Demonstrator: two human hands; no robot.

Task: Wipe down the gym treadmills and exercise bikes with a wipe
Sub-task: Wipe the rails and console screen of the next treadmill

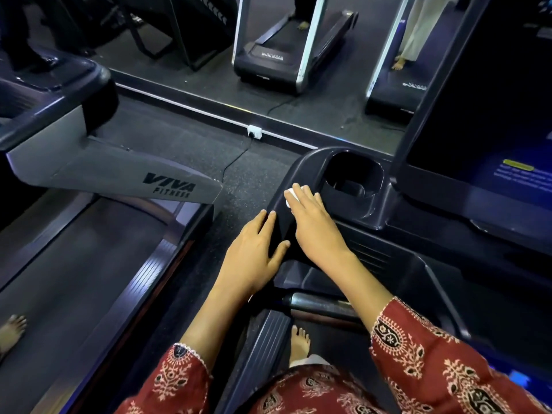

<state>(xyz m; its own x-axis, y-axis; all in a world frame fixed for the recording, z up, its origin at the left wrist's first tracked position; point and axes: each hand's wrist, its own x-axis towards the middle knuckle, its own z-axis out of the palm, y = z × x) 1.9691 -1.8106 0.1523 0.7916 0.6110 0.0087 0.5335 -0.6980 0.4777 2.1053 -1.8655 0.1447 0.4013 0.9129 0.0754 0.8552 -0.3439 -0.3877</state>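
Right hand over mostly hidden wipe, left hand alongside

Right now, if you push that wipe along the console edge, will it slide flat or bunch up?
Probably bunches: the wipe shows crumpled under the right hand, so it looks soft and floppy. It seems light, so flat pressure should carry it. The console looks smooth and curved there, so it may slip off.

Two hands, one wipe, two treadmills, one cup holder, one screen, one wall socket.
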